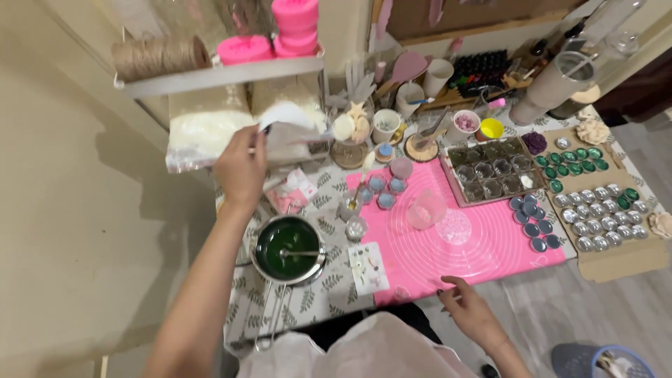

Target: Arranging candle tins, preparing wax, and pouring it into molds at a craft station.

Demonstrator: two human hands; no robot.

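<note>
My left hand (pixel 241 168) is raised at the back left of the table and pinches a white scoop or paper piece (pixel 283 115) next to a clear bag of white flakes (pixel 203 133). Below that arm sits a small metal pot (pixel 288 250) of dark green liquid with a stirrer in it. My right hand (pixel 470 308) rests with fingers spread on the near edge of the pink silicone mat (pixel 483 245), holding nothing. A clear cup (pixel 426 208) stands on the mat.
A tray of glass jars (pixel 493 171), round blue tins (pixel 533 218), and cardboard (pixel 623 262) with silver and green tins lie to the right. Cups, tools and bottles crowd the back. A shelf (pixel 224 73) with twine and pink moulds hangs above.
</note>
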